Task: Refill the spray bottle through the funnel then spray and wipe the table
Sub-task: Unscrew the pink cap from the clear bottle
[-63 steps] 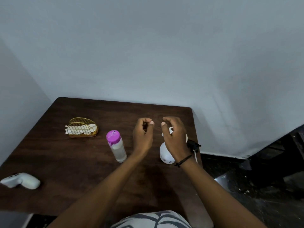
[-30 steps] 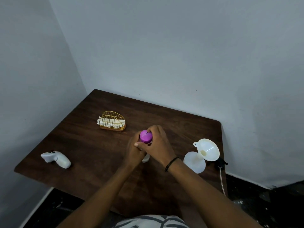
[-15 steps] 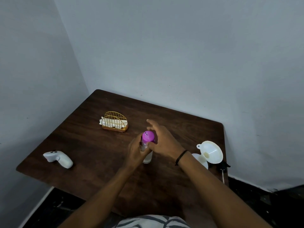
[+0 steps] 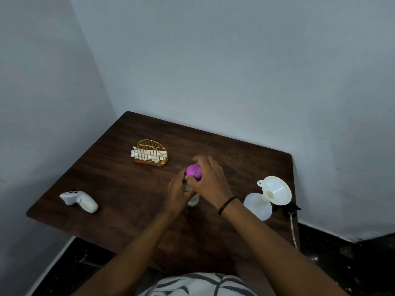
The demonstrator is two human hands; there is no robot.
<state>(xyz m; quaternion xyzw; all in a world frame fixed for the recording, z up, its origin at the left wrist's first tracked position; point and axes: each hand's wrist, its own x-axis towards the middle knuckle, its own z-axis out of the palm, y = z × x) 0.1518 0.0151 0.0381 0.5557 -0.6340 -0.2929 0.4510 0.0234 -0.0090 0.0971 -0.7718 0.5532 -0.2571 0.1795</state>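
Gripping the purple cap point(image 4: 194, 171) from above, the right hand point(image 4: 208, 181) has its fingers curled round it, while the left hand point(image 4: 178, 192) wraps the clear body of the refill bottle point(image 4: 193, 200) just below. Both hands are clamped on that one bottle, which stands upright near the middle of the table point(image 4: 119, 189), its long axis vertical and its base resting on the wood. By my judgement the step in hand is unscrewing the cap, so the twist runs around that upright axis, right hand turning and left hand bracing.

Toward the table's right edge stands the white spray bottle point(image 4: 257, 207), with the funnel point(image 4: 276, 190) seated in its neck and tipped a little toward the right. It lies to the right of the grip, near but not touching, and the right hand is the nearer one. Its black spray head point(image 4: 291, 208) with a tube lies at the right edge just beside it.

Near the far left corner sits a gold wire holder point(image 4: 151, 154) with white napkins. A white controller point(image 4: 79, 200) lies by the left edge.

No brand, label or writing can be read on anything.
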